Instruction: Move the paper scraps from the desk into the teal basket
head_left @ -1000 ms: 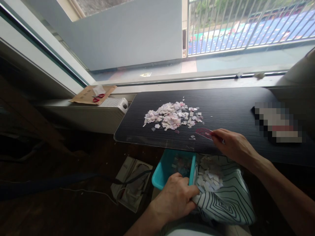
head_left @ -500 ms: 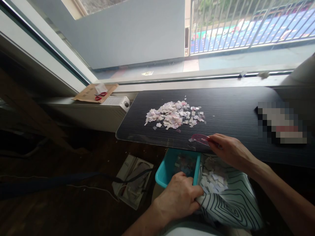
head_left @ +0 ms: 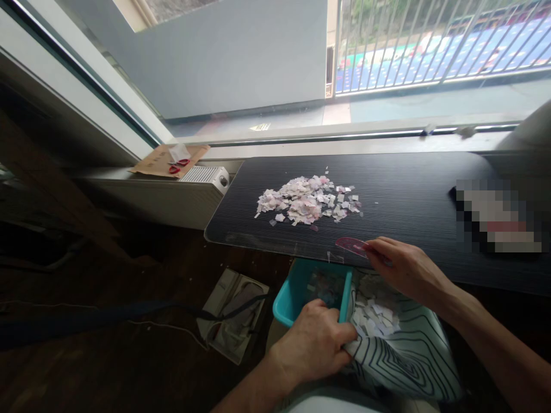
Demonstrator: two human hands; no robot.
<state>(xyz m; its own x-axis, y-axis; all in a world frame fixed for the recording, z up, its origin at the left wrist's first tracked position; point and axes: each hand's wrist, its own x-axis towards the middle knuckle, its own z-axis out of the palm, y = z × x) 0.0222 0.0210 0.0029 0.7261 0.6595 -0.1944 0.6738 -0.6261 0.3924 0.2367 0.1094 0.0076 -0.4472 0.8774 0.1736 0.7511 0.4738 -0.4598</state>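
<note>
My left hand (head_left: 316, 344) is closed on the near rim of a teal plastic tray (head_left: 297, 289) and on the edge of a white cloth with black wavy lines (head_left: 404, 361), held below the desk's front edge. Paper scraps lie in the tray and on the cloth. My right hand (head_left: 404, 267) pinches a pink translucent ruler (head_left: 350, 245) flat against the black desk (head_left: 408, 189) at its front edge. A pile of small white and pink paper scraps (head_left: 307, 199) sits further back on the desk.
A white radiator (head_left: 202, 176) stands left of the desk, with brown cardboard and red scissors (head_left: 174, 167) behind it. A flat bag and cables (head_left: 235, 315) lie on the dark floor. A blurred-out object (head_left: 495, 221) rests at the desk's right. The window is behind.
My right hand drew the ruler back to the desk's front edge, sweeping the few loose scraps off it. My left hand kept its hold.
</note>
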